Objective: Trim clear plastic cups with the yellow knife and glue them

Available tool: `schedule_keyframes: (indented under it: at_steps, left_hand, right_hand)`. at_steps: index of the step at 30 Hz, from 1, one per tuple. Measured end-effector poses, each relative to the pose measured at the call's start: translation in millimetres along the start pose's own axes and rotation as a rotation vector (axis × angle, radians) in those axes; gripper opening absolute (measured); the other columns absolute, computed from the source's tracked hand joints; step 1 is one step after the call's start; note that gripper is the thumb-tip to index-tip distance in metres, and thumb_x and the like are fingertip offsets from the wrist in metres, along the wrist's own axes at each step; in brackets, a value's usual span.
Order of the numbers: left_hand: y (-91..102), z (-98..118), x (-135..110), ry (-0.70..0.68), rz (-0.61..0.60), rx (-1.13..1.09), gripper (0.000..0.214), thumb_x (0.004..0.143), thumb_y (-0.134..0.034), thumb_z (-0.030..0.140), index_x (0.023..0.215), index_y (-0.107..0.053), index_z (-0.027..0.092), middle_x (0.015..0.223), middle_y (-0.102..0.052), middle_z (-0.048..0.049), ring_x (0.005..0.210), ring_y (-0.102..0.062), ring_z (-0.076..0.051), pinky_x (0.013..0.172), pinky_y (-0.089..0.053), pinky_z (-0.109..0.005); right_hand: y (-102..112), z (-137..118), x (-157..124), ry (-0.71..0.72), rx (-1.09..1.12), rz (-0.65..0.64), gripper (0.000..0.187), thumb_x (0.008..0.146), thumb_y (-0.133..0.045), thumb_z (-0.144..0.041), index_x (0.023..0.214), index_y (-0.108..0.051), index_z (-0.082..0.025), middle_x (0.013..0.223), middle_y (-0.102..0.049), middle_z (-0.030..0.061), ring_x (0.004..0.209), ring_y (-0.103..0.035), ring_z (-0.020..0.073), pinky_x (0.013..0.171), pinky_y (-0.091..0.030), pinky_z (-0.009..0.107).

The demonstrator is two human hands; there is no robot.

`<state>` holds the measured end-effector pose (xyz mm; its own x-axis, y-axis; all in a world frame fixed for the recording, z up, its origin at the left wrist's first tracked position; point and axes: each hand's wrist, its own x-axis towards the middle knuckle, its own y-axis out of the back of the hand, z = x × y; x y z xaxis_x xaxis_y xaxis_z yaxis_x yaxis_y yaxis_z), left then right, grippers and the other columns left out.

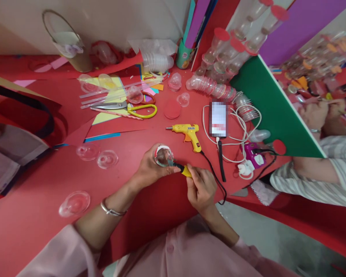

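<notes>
Above the tabletop (46,175), near its front edge, left hand (150,169) clasps clear cup (162,156), right hand (202,185) grips yellow-handled cutter (185,170).

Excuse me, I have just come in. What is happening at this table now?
The left hand holds a clear plastic cup. The right hand grips a yellow-and-black cutter, its tip at the cup's rim. A yellow glue gun lies just beyond, with scissors farther off to the left. Behind the green divider, another person's striped sleeve shows.
</notes>
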<state>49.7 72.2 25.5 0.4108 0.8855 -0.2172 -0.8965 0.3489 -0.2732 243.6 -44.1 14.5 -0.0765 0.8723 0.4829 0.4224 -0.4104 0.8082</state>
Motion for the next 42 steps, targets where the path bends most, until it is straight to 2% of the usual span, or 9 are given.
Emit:
schedule_keyframes:
  at_steps: [8,12,15,22,28,32,35,39,42]
  left_hand:
    - [-2.3,-2,-1,0.012,0.021,0.069,0.052,0.066,-0.099,0.036,0.092,-0.059,0.017,0.077,-0.063,0.0033,0.066,-0.055,-0.008,0.064,-0.047,-0.022]
    - [-1.9,-8,0,-0.003,0.007,-0.072,0.073,0.059,-0.103,0.032,0.108,-0.051,0.022,0.091,-0.068,0.0029,0.075,-0.064,-0.01,0.072,-0.053,-0.024]
    - [-0.8,-11,1,-0.022,0.016,-0.113,0.08,0.056,-0.105,0.035,0.107,-0.044,0.024,0.095,-0.07,0.0022,0.078,-0.067,-0.012,0.074,-0.055,-0.025]
    - [3.9,-20,3,-0.124,0.019,-0.032,0.085,0.052,-0.106,0.048,0.107,-0.046,0.024,0.096,-0.071,0.0008,0.079,-0.067,-0.013,0.075,-0.054,-0.027]
    - [9.4,-28,3,-0.097,0.006,0.032,0.091,0.049,-0.106,0.053,0.111,-0.045,0.024,0.097,-0.069,-0.0006,0.082,-0.069,-0.018,0.075,-0.054,-0.03]
    - [10.0,-26,2,-0.098,-0.034,0.104,0.082,0.056,-0.104,0.052,0.111,-0.05,0.022,0.102,-0.069,-0.0034,0.086,-0.068,-0.019,0.077,-0.053,-0.031]
    - [7.7,-18,1,-0.071,-0.06,0.17,0.072,0.062,-0.102,0.049,0.108,-0.054,0.021,0.1,-0.069,-0.0031,0.081,-0.064,-0.016,0.074,-0.051,-0.029]
    - [2.4,-6,1,-0.032,-0.075,0.07,0.066,0.063,-0.1,0.05,0.1,-0.054,0.021,0.095,-0.068,-0.0013,0.075,-0.062,-0.014,0.07,-0.05,-0.027]
    - [0.4,-3,1,-0.035,-0.092,0.012,0.063,0.064,-0.101,0.044,0.097,-0.053,0.021,0.093,-0.067,0.0,0.073,-0.06,-0.012,0.067,-0.05,-0.025]
  right_hand:
    - [-1,1,0,0.002,-0.028,0.003,0.054,0.101,-0.06,-0.015,0.154,-0.055,-0.021,0.109,-0.075,0.012,0.094,-0.068,0.0255,0.082,-0.052,0.04]
    - [-2,2,-1,-0.004,0.014,0.018,0.055,0.101,-0.058,-0.015,0.155,-0.055,-0.022,0.11,-0.076,0.0118,0.096,-0.07,0.0254,0.084,-0.055,0.04]
    - [-2,3,-2,-0.006,0.034,0.021,0.055,0.099,-0.06,-0.014,0.154,-0.056,-0.021,0.11,-0.077,0.0118,0.095,-0.071,0.0254,0.084,-0.056,0.04]
    - [1,1,-1,-0.018,0.062,0.033,0.051,0.098,-0.06,-0.014,0.149,-0.059,-0.02,0.109,-0.078,0.0115,0.094,-0.072,0.0249,0.082,-0.057,0.04]
    - [5,3,1,-0.023,0.123,-0.024,0.047,0.1,-0.059,-0.015,0.146,-0.061,-0.021,0.108,-0.078,0.0099,0.094,-0.072,0.0236,0.082,-0.057,0.039]
    - [8,10,0,-0.006,0.072,-0.048,0.047,0.1,-0.06,-0.015,0.147,-0.062,-0.021,0.106,-0.076,0.0097,0.095,-0.071,0.0235,0.084,-0.056,0.039]
    - [8,16,-2,0.006,0.025,-0.029,0.047,0.1,-0.06,-0.016,0.147,-0.062,-0.023,0.105,-0.076,0.0093,0.094,-0.07,0.0232,0.083,-0.055,0.038]
    - [6,18,-3,0.005,0.029,-0.025,0.05,0.101,-0.06,-0.016,0.15,-0.06,-0.024,0.107,-0.075,0.0095,0.094,-0.069,0.023,0.083,-0.054,0.038]
    - [5,17,-3,0.001,0.04,-0.033,0.051,0.101,-0.06,-0.016,0.151,-0.059,-0.024,0.107,-0.075,0.0095,0.094,-0.069,0.0235,0.083,-0.054,0.039]
